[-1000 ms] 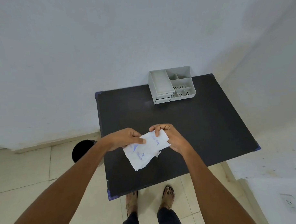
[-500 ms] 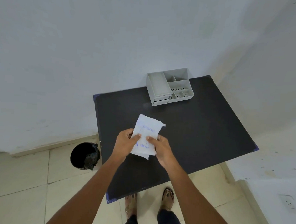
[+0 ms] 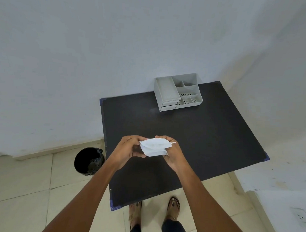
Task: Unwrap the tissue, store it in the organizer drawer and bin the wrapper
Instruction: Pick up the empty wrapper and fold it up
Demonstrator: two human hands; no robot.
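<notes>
A white tissue pack (image 3: 153,147) in its wrapper is held above the near part of the black table (image 3: 208,135). My left hand (image 3: 129,147) grips its left end and my right hand (image 3: 171,153) grips its right end, so the pack bulges open between them. The wrapper's torn edge sticks out to the right. The grey organizer (image 3: 177,91) stands at the table's far edge, with two shut drawers (image 3: 168,106) on its left front. A black bin (image 3: 89,161) stands on the floor left of the table.
A white wall rises behind the table and another to the right. My feet (image 3: 154,213) in sandals stand on the beige tiled floor at the table's near edge. A low white ledge runs along the right.
The pack was held upright and flat half a second ago. Now it is turned sideways and squeezed open between both hands, and the hands have spread slightly apart.
</notes>
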